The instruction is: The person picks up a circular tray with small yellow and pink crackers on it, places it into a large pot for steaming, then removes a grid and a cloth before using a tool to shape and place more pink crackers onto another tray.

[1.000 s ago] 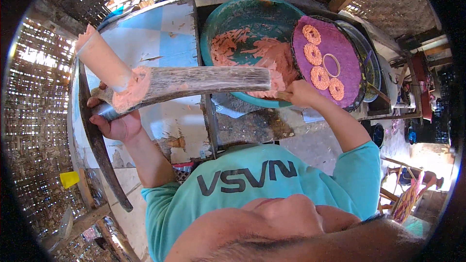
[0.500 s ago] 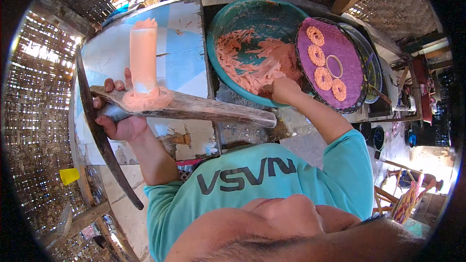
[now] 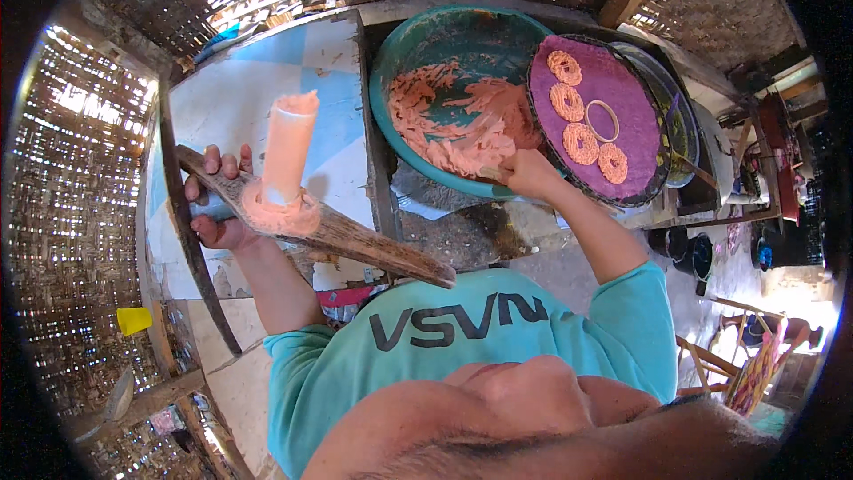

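My left hand (image 3: 216,211) grips a long wooden press (image 3: 355,243) with an upright tube (image 3: 286,149) smeared in orange dough. The press slants from the hand down toward my chest. My right hand (image 3: 526,174) rests at the near rim of a large teal basin (image 3: 462,31), its fingers pinched on orange dough (image 3: 462,124) that lines the basin. Beside the basin on the right lies a round purple tray (image 3: 635,138) carrying several coiled orange dough rings (image 3: 581,142) and one thin hoop.
A pale blue and white tabletop (image 3: 240,98) lies behind the press. Woven bamboo walls surround the place. A yellow cup (image 3: 133,321) sits low at the left. Dark pots (image 3: 693,253) and a wooden chair (image 3: 711,364) stand on the ground at the right.
The press has swung so its tube now stands upright and its long handle points down toward my chest. My right hand has moved from the purple tray's edge to the basin's near rim.
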Available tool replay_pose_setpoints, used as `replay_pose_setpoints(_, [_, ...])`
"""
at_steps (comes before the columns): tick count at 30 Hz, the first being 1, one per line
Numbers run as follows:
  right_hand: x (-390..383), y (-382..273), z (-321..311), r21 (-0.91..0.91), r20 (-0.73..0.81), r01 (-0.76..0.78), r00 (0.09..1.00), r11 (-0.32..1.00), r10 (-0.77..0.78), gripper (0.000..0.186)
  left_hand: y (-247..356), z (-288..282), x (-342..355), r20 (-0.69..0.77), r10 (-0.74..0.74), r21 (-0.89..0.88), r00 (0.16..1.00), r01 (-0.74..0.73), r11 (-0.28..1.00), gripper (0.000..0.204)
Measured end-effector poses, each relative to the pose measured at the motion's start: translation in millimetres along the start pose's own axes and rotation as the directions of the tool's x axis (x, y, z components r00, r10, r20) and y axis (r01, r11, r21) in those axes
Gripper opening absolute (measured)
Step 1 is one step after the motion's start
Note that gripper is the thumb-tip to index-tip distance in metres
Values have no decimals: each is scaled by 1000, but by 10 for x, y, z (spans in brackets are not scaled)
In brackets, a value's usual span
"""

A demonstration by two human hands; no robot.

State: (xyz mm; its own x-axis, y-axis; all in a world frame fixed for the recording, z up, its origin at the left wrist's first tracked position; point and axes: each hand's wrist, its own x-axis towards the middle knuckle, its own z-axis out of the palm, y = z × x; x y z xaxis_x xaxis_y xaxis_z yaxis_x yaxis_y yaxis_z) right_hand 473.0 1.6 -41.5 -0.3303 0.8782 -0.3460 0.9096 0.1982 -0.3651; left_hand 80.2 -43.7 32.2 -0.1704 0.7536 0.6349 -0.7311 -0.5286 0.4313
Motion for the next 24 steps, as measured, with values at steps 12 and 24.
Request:
replay_pose_setpoints(12, [-1031,436,-822,810,-30,64,997,583,-67,28,-238,533,30,76,22,504,997,-57,862,41])
replay_pose_setpoints(24, [-1193,913,-1160,896,-136,218,964,387,-227,34,-857,1318,-138,-270,-351,509,897,442,739,18])
